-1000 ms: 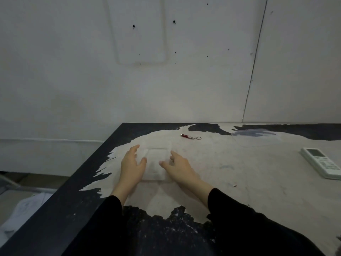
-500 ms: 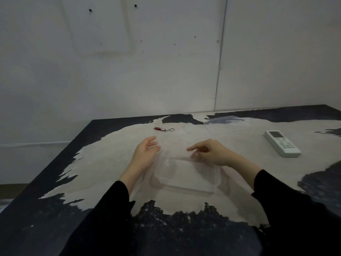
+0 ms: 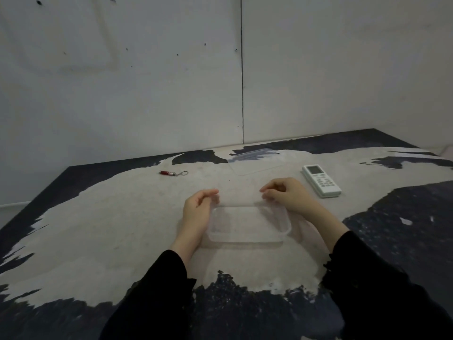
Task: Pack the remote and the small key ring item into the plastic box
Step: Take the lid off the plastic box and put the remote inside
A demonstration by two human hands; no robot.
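Box: clear rounded-rectangular plastic box (image 3: 248, 224), lid off | Tabletop (image 3: 103, 231): worn, patchy | Left hand (image 3: 197, 212) grip: empty, fingers curled | Right hand (image 3: 285, 195) grip: empty, fingers curled

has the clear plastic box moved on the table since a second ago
Yes. The plastic box slid toward the person and right, away from the key ring item.

Bare workroom, we judge, kind unclear: plain white panelled wall (image 3: 147, 94) with small holes, and a worn dark tabletop (image 3: 73, 229), its coating scraped pale.
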